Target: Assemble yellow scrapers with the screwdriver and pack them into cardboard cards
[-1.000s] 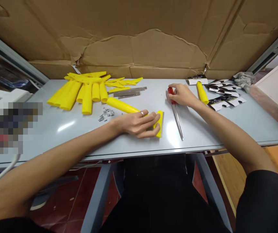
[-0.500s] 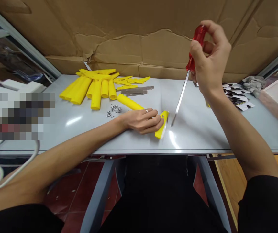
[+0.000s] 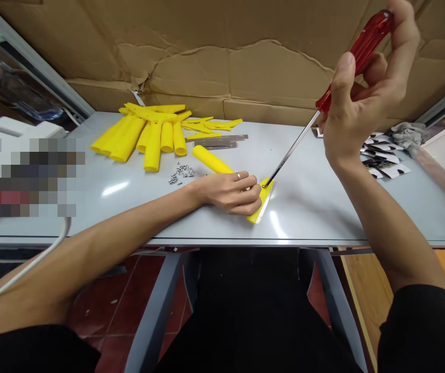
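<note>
While the left hand (image 3: 234, 193) is clasping the yellow scraper (image 3: 212, 159) in a curled grip, the half-curled right hand (image 3: 364, 106) is grasping the red-handled screwdriver (image 3: 324, 101).

Pale table (image 3: 307, 217), yellow scraper (image 3: 212, 159), piled yellow handles (image 3: 152, 147), screws (image 3: 183, 171), metal strips (image 3: 219, 142), cards (image 3: 388, 168)

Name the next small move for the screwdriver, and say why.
Probably a gentle turn of the red screwdriver by the right hand: its tip appears to meet the screw in the yellow scraper, and the left hand holds the scraper against the table.
</note>
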`<state>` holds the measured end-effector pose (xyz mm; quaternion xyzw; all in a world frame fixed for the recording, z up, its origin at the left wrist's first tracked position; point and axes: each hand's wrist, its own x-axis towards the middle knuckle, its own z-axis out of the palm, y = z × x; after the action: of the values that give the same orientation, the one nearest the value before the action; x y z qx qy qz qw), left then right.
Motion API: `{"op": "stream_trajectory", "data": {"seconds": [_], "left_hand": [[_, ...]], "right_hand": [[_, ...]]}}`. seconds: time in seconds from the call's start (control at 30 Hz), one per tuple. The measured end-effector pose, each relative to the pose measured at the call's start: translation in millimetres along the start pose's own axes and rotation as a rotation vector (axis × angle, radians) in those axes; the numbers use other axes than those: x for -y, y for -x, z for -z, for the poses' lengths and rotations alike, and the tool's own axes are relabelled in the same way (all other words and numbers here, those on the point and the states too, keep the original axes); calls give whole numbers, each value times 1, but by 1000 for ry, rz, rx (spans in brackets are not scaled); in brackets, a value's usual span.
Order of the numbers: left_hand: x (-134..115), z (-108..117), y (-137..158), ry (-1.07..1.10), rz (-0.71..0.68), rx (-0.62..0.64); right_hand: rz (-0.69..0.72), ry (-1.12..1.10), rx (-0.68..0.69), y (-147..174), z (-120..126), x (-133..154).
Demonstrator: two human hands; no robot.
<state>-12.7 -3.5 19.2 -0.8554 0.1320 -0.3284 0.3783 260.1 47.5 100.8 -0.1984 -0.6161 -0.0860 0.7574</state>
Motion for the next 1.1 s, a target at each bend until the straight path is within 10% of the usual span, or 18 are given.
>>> {"op": "stream_trajectory", "data": {"seconds": [0.8,1.1], "left_hand": [[0,-2,3,-10,-17,49],[3,0,-4,-44,62,36]], "right_hand": [[-182,237,63,1,-5,55],[-124,-272,378,-31,-31,36]]}}
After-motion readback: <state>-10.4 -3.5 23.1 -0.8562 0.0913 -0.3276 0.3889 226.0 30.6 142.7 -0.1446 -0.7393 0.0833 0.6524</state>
